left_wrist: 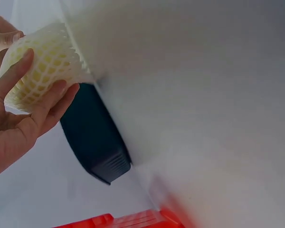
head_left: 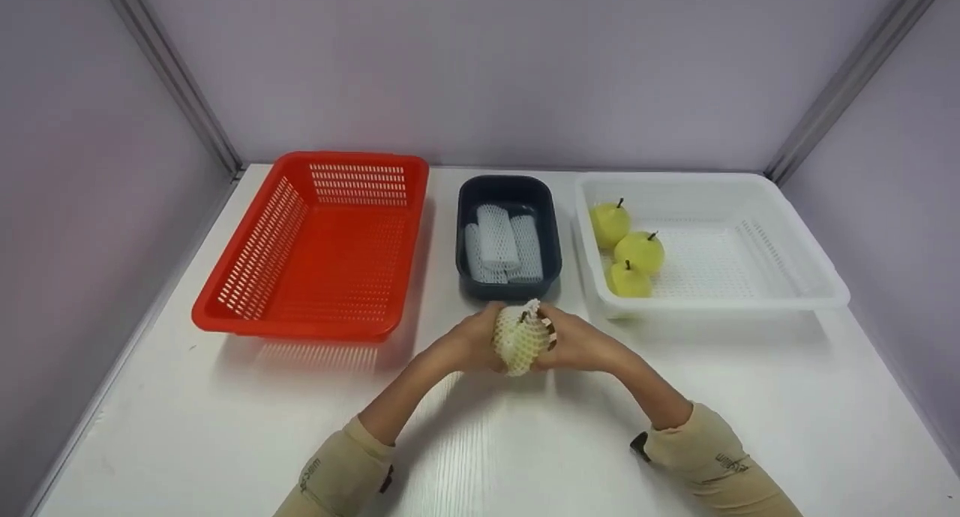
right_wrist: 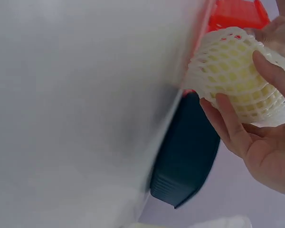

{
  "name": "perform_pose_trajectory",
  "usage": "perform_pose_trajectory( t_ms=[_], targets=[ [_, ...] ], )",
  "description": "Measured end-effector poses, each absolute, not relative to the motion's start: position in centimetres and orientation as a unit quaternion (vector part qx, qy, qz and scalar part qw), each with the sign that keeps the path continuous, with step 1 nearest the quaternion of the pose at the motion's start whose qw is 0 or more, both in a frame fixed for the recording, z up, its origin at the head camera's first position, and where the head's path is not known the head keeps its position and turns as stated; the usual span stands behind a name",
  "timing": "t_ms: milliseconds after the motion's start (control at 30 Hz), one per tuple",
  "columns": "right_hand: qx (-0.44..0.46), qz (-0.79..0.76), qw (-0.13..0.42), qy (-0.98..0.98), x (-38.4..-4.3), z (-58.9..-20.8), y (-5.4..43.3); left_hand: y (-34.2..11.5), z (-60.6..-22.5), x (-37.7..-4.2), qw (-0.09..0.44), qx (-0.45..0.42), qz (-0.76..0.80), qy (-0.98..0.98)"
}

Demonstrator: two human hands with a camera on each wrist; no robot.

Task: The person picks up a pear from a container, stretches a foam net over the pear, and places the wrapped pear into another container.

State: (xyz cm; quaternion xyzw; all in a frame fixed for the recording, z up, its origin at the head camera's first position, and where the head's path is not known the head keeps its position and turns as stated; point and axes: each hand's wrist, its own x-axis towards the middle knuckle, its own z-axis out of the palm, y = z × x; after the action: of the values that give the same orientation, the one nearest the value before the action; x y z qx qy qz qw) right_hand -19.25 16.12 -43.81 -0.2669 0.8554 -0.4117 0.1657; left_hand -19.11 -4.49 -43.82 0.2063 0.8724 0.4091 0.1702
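Head view: the left hand (head_left: 474, 342) and right hand (head_left: 583, 343) clasp one pear (head_left: 517, 341) from opposite sides, in front of the box (head_left: 508, 290) and near the middle of the desk (head_left: 495, 457). The pear is inside a white net (head_left: 534, 307), its stem showing at the top; a two-sided hold probably steadies the round fruit while leaving both thumbs and fingers access to the net. Spare nets (head_left: 498, 239) lie in the box, which stands midway along the far edge, presumably so either hand can reach in. Bare pears (head_left: 639, 253) cluster against the left wall of the white basket (head_left: 720, 304), the side closest to the hands. That basket fills the far right corner, near the right edge; the red basket (head_left: 300, 326) takes the far left corner, its bottom bare. Open room lies between the forearms and towards the near side, while the box rim, just beyond the knuckles, limits forward movement.

Left wrist view: the left thumb presses one side of the netted pear and the fingers support the other, grasping it firmly enough to hold the net snug.

Right wrist view: the right hand mirrors this grip, the net's end reaching past the fingertips.
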Motion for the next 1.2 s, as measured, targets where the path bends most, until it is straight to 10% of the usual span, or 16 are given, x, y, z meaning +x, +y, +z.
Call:
perform_pose_trajectory(
  t_ms=[433,1200],
  targets=[
    [-0.138,-0.583,0.142,0.788,-20.3,-38.5,17.3,-4.8,-40.5,-19.9,0.157,0.113,0.729,0.657],
    [-0.081,-0.620,0.124,0.770,-20.7,-38.2,16.3,-4.0,-40.3,-20.4,0.169,0.096,0.738,0.646]
  ],
)
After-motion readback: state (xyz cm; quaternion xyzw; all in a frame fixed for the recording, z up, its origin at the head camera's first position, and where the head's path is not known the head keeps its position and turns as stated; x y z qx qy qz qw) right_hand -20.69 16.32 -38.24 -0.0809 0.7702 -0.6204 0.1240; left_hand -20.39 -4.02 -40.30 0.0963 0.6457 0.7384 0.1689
